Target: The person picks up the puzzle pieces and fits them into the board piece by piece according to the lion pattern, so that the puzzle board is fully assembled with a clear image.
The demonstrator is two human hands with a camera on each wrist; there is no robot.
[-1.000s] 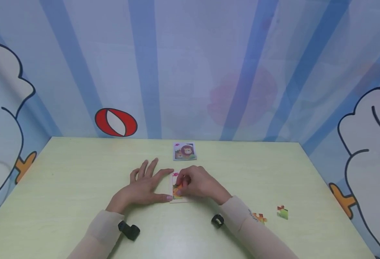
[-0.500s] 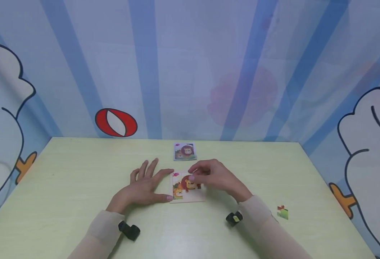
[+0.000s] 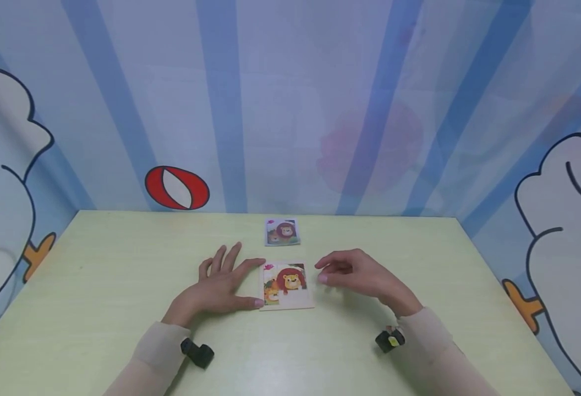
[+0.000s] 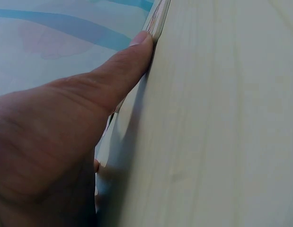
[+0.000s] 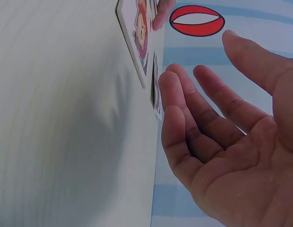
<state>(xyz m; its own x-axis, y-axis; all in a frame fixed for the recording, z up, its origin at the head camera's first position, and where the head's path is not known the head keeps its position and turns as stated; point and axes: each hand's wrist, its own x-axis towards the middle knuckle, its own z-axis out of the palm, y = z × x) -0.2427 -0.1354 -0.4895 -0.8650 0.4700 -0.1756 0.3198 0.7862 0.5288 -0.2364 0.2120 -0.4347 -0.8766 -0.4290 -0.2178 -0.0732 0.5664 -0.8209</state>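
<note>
A small puzzle board [image 3: 297,301] lies flat on the table, with a lion and a smaller orange animal across its top and left. Its lower right part is bare white. My left hand [image 3: 216,289] rests on the table with fingers spread, thumb and index fingertips at the board's left edge. The left wrist view shows the thumb [image 4: 122,68] against that edge. Just right of the board hovers my right hand [image 3: 365,275], fingers bent loosely. Nothing is between its thumb and fingers [image 5: 172,94] in the right wrist view.
A picture card [image 3: 283,232] with the same lion scene lies behind the board. The pale table [image 3: 137,247] ends at a striped blue backdrop [image 3: 290,110]. Each wrist carries a black camera, as on the left wrist [image 3: 198,353].
My right hand has moved off the board to the right, and the lion part now shows in full. The loose pieces on the right are now hidden by the right forearm. My left hand stays put.
</note>
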